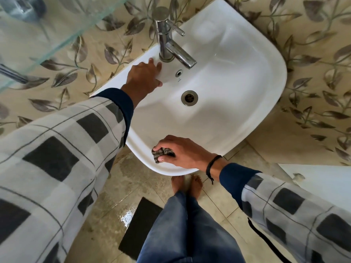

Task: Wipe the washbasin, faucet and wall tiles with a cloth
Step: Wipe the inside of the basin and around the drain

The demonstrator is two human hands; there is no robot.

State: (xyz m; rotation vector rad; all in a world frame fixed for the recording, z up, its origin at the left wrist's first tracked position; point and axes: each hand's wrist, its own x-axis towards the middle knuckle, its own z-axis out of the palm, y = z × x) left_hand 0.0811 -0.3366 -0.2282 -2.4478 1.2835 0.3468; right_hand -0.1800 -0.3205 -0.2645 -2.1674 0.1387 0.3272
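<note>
Reckon the cloth point(163, 153) soft, light and limp, and keep it wadded as now, pinched under curled fingers and thumb of the right hand point(183, 149) on the front rim of the washbasin point(280, 78), left hand point(144, 76) resting open and empty beside the faucet point(167, 44).

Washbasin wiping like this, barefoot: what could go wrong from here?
The wet patch on the floor lies close to the bare feet; a slip seems possible. The right hand presses a bunched cloth on the front washbasin rim; it could slide off. The left hand rests beside the faucet and might bump its lever.
</note>
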